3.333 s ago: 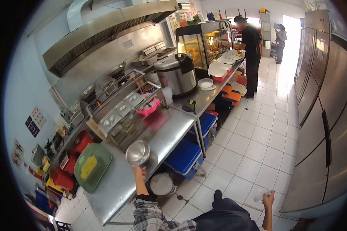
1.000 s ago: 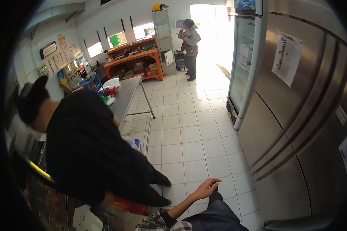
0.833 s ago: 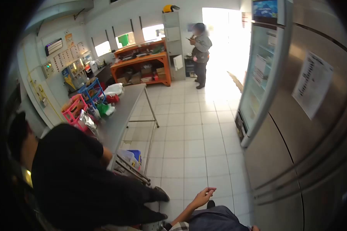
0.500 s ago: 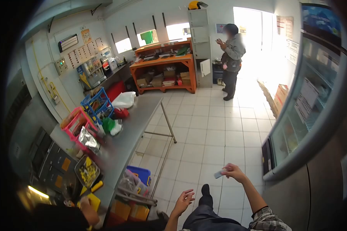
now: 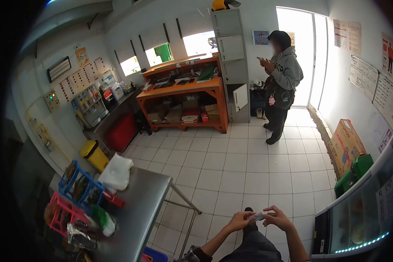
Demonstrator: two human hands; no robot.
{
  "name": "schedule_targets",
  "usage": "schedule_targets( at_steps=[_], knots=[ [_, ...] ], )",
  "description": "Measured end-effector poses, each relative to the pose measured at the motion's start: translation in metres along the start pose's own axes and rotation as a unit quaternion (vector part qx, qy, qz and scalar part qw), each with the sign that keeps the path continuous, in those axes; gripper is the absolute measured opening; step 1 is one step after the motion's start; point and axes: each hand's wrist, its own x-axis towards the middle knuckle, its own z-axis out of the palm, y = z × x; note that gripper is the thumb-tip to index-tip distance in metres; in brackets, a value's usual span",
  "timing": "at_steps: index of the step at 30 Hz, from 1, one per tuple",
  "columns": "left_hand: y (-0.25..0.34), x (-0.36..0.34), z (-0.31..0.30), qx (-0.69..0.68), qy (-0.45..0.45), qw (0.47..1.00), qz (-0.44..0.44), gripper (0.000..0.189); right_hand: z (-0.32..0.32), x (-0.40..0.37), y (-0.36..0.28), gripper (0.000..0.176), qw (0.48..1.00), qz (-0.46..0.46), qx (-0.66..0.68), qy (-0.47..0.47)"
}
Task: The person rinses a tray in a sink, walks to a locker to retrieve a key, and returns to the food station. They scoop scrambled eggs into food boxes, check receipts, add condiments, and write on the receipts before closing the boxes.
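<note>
Low in the view, in front of my legs, my left hand (image 5: 239, 221) and my right hand (image 5: 278, 218) come together at a small, pale grey, flat object (image 5: 258, 216). Its exact kind is too small to make out. The fingers of my left hand close on its left end, while my right thumb and fingers pinch its right end. Beneath my hands are my dark trousers (image 5: 255, 244) and the tip of one dark shoe.
A steel table (image 5: 139, 205) with pink and blue baskets (image 5: 81, 185) and a white plastic bag (image 5: 116, 172) stands left. A glass-door fridge (image 5: 358, 218) is at right. Ahead, a person in a grey hoodie (image 5: 288, 70) stands near an orange counter (image 5: 179, 91) and lockers (image 5: 231, 48).
I have moved forward past the table's near end. My left hand has come over to the pale object that my right hand held alone. The person ahead looks closer.
</note>
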Motion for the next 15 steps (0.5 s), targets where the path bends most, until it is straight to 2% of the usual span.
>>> schedule_targets(
  at_steps=[2, 4, 5, 7, 8, 9, 10, 11, 14, 15],
  knots=[
    [-0.033, 0.085, -0.062, 0.002, 0.103, 0.995, -0.020, 0.034, -0.046, 0.082, -0.031, 0.039, 0.999, 0.019, 0.009, 0.025],
    [-0.093, 0.148, -0.146, 0.086, 0.229, 0.967, -0.066, 0.030, -0.097, 0.178, -0.054, 0.033, 0.988, -0.009, -0.116, 0.105],
    [-0.136, 0.165, -0.184, 0.097, 0.315, 0.940, -0.091, 0.030, -0.118, 0.226, -0.069, 0.033, 0.981, -0.013, -0.133, 0.143],
    [-0.205, 0.164, -0.242, 0.109, 0.401, 0.873, -0.256, 0.044, -0.148, 0.329, -0.117, 0.033, 0.966, -0.043, -0.157, 0.200],
    [-0.237, 0.158, -0.261, -0.049, 0.418, 0.837, -0.351, 0.035, -0.157, 0.374, -0.144, 0.033, 0.961, -0.054, -0.166, 0.216],
    [-0.250, 0.142, -0.282, -0.022, 0.394, 0.793, -0.465, 0.040, -0.158, 0.413, -0.174, 0.032, 0.965, -0.085, -0.144, 0.201],
    [-0.276, 0.129, -0.298, -0.128, 0.446, 0.748, -0.475, 0.034, -0.157, 0.459, -0.207, 0.031, 0.967, -0.116, -0.124, 0.188],
    [-0.291, 0.116, -0.311, -0.197, 0.484, 0.720, -0.457, 0.037, -0.159, 0.508, -0.238, 0.029, 0.965, -0.151, -0.130, 0.173],
    [-0.300, 0.134, -0.346, -0.209, 0.544, 0.627, -0.517, 0.036, -0.165, 0.669, -0.321, 0.023, 0.954, -0.248, -0.113, 0.127],
    [-0.304, 0.155, -0.359, -0.202, 0.560, 0.607, -0.527, 0.036, -0.169, 0.730, -0.343, 0.021, 0.946, -0.264, -0.118, 0.148]
  ],
)
